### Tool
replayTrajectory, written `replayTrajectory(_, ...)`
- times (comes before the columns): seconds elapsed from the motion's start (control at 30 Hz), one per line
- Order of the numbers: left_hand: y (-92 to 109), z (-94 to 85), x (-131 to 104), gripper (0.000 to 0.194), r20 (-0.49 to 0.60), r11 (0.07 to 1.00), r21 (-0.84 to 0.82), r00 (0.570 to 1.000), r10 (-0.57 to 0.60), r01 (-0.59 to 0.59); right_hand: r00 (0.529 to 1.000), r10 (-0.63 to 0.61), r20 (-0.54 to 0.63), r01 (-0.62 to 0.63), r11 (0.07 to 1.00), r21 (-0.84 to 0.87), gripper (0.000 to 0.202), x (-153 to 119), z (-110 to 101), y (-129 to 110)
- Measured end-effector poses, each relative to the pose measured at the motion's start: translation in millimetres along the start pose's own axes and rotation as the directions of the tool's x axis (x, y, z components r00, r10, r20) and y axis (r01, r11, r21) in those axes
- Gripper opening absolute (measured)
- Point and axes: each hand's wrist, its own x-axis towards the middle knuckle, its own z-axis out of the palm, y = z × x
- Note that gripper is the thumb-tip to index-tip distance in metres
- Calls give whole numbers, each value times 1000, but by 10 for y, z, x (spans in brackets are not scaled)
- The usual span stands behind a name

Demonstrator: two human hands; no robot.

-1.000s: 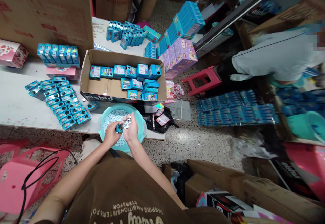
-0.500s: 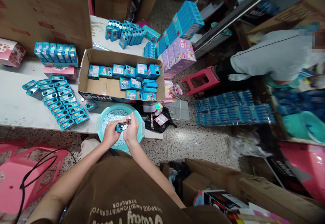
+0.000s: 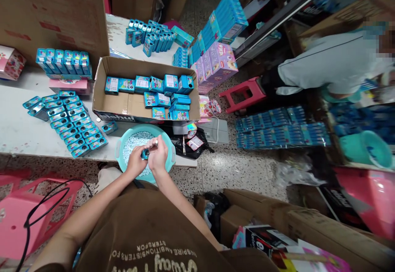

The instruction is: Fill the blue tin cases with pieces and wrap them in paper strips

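Note:
My left hand (image 3: 136, 161) is closed round a small blue candy box (image 3: 145, 154), its dark open end toward my other hand. Against it, my right hand (image 3: 158, 155) is cupped with fingers curled in. A small white piece (image 3: 156, 142), like a candy, shows at its fingers; anything deeper in the palm is hidden. Both hands are over a turquoise basin (image 3: 119, 150) of small pale candies (image 3: 133, 139). Just left of the basin's rim lies another blue candy box (image 3: 109, 127).
Behind the basin stands a cardboard carton (image 3: 129, 106) with several blue boxes inside. Rows of blue boxes (image 3: 77, 124) cover part of the white table (image 3: 18, 128). Purple boxes (image 3: 217, 64) are stacked at right. A co-worker (image 3: 324, 66) is near a pink stool (image 3: 243, 94).
White candies that showed between my hands at the box's opening are no longer visible there. My hands keep nearly the same place over the basin. The whole view has shifted slightly.

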Motion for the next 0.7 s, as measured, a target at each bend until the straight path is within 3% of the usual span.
replayTrajectory(0.1, -10, 12, -2, 42, -36, 997, -74, 999, -40, 37, 999, 28, 21, -28, 1000, 4, 39, 4, 7, -53)
replayTrajectory(0.2, -82, 6, -18, 39, -46, 971, -187, 986, -159, 147, 998, 52, 30, -53, 998, 40, 40, 50, -44, -147)
replayTrajectory(0.37, -330, -87, -43, 46, -71, 914, -330, 959, -274, 237, 997, 41, -69, -32, 991, 128, 37, 270, -346, -194)
replayTrajectory(0.5, -451, -217, -57, 42, -117, 931, -255, 947, -299, 263, 974, 62, -219, -79, 995, -67, 36, 412, -715, 104)
replayTrajectory(0.6, -399, -301, -97, 38, -112, 954, -242, 972, -207, 175, 968, 92, -233, -148, 960, -236, 34, 429, -958, 408)
replayTrajectory(0.7, -302, -365, -118, 34, -114, 942, -330, 987, -112, 69, 963, 124, -240, -200, 925, -323, 32, 415, -1113, 645)
